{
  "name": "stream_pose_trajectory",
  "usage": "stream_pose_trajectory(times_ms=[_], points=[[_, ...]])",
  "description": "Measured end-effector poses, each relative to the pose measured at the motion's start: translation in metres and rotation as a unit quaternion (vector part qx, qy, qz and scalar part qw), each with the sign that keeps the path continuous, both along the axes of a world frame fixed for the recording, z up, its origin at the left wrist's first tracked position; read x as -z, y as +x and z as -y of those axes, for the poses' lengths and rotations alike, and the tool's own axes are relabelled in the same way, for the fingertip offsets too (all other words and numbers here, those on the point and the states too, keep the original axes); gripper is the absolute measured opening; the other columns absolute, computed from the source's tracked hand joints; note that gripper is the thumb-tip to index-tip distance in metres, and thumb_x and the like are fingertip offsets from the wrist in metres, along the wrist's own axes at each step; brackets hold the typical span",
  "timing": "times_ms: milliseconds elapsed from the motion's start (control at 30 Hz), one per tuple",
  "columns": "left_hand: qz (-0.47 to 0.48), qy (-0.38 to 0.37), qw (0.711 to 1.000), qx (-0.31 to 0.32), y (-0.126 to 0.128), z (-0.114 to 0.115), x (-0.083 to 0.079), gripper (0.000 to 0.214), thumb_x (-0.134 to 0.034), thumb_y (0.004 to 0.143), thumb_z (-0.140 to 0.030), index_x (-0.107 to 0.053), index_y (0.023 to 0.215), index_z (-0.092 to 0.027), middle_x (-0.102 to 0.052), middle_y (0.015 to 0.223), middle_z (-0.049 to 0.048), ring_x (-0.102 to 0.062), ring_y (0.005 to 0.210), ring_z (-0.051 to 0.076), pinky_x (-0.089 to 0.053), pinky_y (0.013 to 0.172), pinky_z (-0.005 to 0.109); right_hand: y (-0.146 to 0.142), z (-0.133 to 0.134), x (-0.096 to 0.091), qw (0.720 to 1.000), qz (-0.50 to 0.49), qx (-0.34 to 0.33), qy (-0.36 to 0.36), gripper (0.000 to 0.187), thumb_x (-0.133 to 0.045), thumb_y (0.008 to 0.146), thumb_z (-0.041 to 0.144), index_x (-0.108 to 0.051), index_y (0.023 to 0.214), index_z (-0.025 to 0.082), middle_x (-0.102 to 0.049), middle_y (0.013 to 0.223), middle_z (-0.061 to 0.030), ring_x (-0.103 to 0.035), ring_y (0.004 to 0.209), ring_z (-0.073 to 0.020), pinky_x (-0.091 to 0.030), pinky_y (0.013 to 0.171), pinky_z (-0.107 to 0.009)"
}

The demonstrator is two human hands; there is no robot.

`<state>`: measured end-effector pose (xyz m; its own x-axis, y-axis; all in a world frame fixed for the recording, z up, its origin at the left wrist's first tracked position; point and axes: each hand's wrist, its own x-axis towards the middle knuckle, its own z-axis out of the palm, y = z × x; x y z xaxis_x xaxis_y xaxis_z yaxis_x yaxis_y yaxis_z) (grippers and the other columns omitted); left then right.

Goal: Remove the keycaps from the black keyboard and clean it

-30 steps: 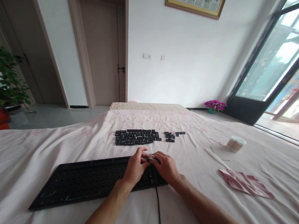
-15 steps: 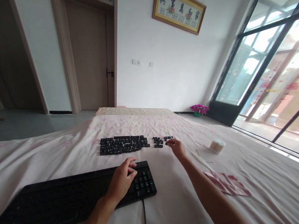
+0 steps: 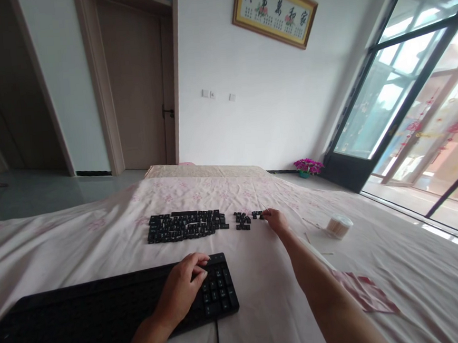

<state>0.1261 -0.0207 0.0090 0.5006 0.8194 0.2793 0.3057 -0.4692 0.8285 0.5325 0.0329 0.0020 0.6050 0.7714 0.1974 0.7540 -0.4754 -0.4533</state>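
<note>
Apparently steadying it, the left hand lies over the long black keyboard at near left, fingers loosely open. The right hand touches the right end of the loose black keycaps beyond, perhaps grouped for order, its grip unclear; rightward, a round clear tub holds pale sticks.

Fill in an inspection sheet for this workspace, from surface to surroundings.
Surface: creased, pale floral cloth.
Work items: black keyboard; loose black keycaps grouped beyond it.
Clutter: clear tub of thin sticks; rumpled pink fabric piece.
Hands: left hand over the keyboard, loosely open; right hand at the rightmost keycaps, grip unclear.
Cables: one black cord at the keyboard's near edge.
Surroundings: brown door, framed calligraphy, potted magenta flowers, dark-framed glass panels.
</note>
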Motion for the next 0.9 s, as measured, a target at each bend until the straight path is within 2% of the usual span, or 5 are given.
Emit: stream_pose_trajectory(times_ms=[333, 567, 667, 767, 900], points=[[-0.018, -0.001, 1.000, 0.002, 0.000, 0.002, -0.004, 0.023, -0.049, 0.077, -0.014, -0.062, 0.095, -0.021, -0.067, 0.097, 0.0022, -0.065, 0.078, 0.015, -0.050, 0.080, 0.030, 0.010, -0.008, 0.006, 0.999, 0.000, -0.036, 0.004, 0.022, -0.061, 0.076, 0.030, -0.074, 0.093, 0.027, -0.071, 0.090, -0.0036, -0.063, 0.083, -0.0193, -0.039, 0.065, -0.025], [-0.008, 0.006, 1.000, 0.006, 0.000, 0.002, -0.005, 0.022, -0.050, 0.076, -0.014, -0.063, 0.093, -0.020, -0.067, 0.096, 0.0027, -0.065, 0.078, 0.015, -0.050, 0.079, 0.030, 0.002, -0.004, 0.004, 0.999, 0.000, -0.034, 0.032, 0.024, -0.062, 0.074, 0.031, -0.074, 0.094, 0.025, -0.072, 0.088, -0.0040, -0.062, 0.082, -0.0197, -0.040, 0.067, -0.025], [-0.010, 0.007, 1.000, 0.003, 0.000, 0.003, -0.006, 0.023, -0.050, 0.076, -0.015, -0.063, 0.094, -0.020, -0.068, 0.095, 0.0032, -0.065, 0.079, 0.016, -0.050, 0.079, 0.029, -0.005, 0.003, -0.003, 0.998, 0.000, -0.031, 0.059, 0.024, -0.060, 0.076, 0.034, -0.073, 0.094, 0.023, -0.071, 0.092, -0.0071, -0.062, 0.087, -0.0218, -0.040, 0.071, -0.026], [-0.006, 0.015, 1.000, 0.005, -0.001, 0.003, -0.005, 0.023, -0.051, 0.076, -0.015, -0.063, 0.095, -0.020, -0.068, 0.095, 0.0034, -0.065, 0.079, 0.015, -0.050, 0.079, 0.029, -0.018, 0.010, -0.014, 0.995, -0.011, -0.035, 0.090, 0.031, -0.050, 0.083, 0.041, -0.072, 0.088, 0.020, -0.071, 0.092, -0.0126, -0.062, 0.088, -0.0243, -0.040, 0.072, -0.029], [0.002, 0.033, 0.999, 0.008, -0.002, 0.001, -0.001, 0.023, -0.052, 0.076, -0.012, -0.064, 0.094, -0.020, -0.067, 0.094, 0.0029, -0.064, 0.077, 0.014, -0.049, 0.078, 0.027, -0.050, 0.019, -0.031, 0.987, -0.063, -0.090, 0.119, 0.059, -0.023, 0.092, 0.051, -0.069, 0.095, 0.016, -0.070, 0.088, -0.0118, -0.064, 0.075, -0.0205, -0.043, 0.068, -0.028]])
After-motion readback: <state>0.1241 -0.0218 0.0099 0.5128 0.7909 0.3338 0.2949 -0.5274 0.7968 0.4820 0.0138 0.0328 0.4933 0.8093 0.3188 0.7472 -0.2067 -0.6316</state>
